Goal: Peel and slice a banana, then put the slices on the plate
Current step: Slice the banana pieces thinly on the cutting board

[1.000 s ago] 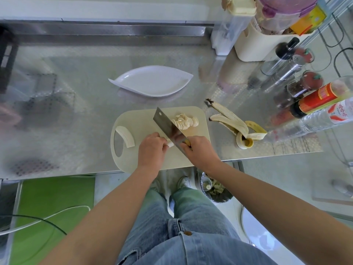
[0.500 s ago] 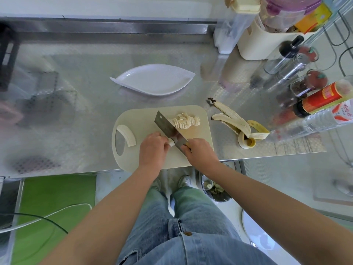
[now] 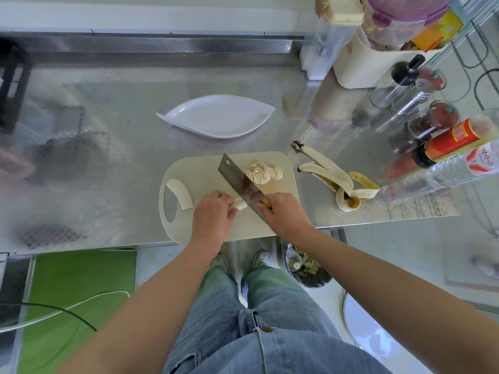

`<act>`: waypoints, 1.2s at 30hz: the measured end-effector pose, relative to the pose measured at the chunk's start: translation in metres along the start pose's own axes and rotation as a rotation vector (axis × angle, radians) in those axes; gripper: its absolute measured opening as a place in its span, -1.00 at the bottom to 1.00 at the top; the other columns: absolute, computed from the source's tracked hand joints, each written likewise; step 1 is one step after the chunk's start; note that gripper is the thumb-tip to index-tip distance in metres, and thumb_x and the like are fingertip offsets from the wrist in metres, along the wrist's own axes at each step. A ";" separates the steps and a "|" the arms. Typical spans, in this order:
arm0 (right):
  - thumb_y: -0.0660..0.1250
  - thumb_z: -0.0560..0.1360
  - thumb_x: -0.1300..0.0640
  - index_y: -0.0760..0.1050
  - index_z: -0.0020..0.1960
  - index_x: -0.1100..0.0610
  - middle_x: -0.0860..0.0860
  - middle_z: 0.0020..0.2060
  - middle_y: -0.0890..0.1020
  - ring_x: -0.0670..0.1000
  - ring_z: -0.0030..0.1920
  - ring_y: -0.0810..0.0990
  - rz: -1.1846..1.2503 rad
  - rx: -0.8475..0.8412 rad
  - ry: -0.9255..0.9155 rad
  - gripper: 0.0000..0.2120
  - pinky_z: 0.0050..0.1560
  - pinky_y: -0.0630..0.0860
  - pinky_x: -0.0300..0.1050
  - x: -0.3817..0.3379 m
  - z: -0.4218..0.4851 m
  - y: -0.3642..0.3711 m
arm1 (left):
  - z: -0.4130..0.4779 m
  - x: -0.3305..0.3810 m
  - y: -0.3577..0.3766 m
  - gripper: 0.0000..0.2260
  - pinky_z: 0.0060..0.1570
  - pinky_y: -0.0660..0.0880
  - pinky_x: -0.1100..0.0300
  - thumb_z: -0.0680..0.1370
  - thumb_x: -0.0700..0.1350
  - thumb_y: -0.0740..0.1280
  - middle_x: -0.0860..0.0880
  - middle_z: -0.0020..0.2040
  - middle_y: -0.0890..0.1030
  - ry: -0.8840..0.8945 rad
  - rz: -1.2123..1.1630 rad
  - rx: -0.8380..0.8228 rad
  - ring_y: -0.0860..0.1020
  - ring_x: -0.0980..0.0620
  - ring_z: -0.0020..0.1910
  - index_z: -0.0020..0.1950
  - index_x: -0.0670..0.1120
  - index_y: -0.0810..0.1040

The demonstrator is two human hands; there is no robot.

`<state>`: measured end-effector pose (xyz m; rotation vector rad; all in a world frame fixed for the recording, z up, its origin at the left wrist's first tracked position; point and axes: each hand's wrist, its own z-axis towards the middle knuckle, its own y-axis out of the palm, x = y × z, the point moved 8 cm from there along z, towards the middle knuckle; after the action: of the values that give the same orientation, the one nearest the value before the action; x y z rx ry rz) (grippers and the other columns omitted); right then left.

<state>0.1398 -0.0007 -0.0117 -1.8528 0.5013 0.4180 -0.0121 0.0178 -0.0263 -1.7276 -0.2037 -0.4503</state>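
On the beige cutting board [image 3: 205, 168] my left hand [image 3: 213, 215] holds down a short peeled banana piece [image 3: 240, 204]. My right hand [image 3: 285, 213] grips the handle of a cleaver [image 3: 237, 179], whose blade stands just right of that piece. A pile of banana slices [image 3: 263, 172] lies at the board's far right, beyond the blade. Another curved peeled banana piece [image 3: 181, 193] rests near the board's handle hole at the left. The white leaf-shaped plate [image 3: 218, 117] sits bare on the steel counter behind the board.
The banana peel [image 3: 337, 176] lies on the counter right of the board. Bottles, shakers and jars [image 3: 421, 109] crowd the right side, with a cream holder [image 3: 361, 63] behind them. A bin with scraps [image 3: 305, 268] stands on the floor below the counter edge.
The cleaver has stayed beside the held banana piece, its blade shifting only slightly between cuts. My left hand has stayed on the piece. The slice pile is unchanged.
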 end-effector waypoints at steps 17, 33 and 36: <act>0.17 0.60 0.02 0.35 -0.24 0.18 0.09 -0.32 0.44 0.12 -0.30 0.42 -0.072 -0.048 0.037 -0.69 -0.29 0.30 -0.08 0.004 0.000 0.014 | 0.002 -0.001 0.003 -0.88 -0.27 0.34 0.14 0.48 -0.10 0.42 -0.06 -0.22 0.50 -0.009 -0.029 0.014 0.38 0.01 -0.28 -0.09 -0.15 0.67; 0.19 0.58 0.06 0.32 -0.32 0.22 0.10 -0.41 0.40 0.12 -0.36 0.36 -0.044 -0.019 -0.024 -0.65 -0.32 0.22 -0.10 -0.006 0.000 -0.003 | 0.003 -0.001 0.002 -0.85 -0.24 0.33 0.19 0.50 -0.06 0.41 -0.06 -0.16 0.54 -0.025 -0.006 0.020 0.40 0.02 -0.25 -0.04 -0.13 0.66; 0.18 0.58 0.05 0.31 -0.31 0.21 0.10 -0.40 0.40 0.13 -0.35 0.38 -0.056 -0.025 -0.015 -0.65 -0.31 0.23 -0.09 -0.006 0.000 -0.001 | 0.003 0.000 0.002 -0.86 -0.25 0.34 0.17 0.50 -0.08 0.41 -0.07 -0.18 0.53 -0.023 -0.011 0.016 0.43 -0.01 -0.25 -0.06 -0.14 0.67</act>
<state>0.1357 0.0001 -0.0076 -1.8822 0.4343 0.4016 -0.0110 0.0200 -0.0288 -1.7169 -0.2329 -0.4363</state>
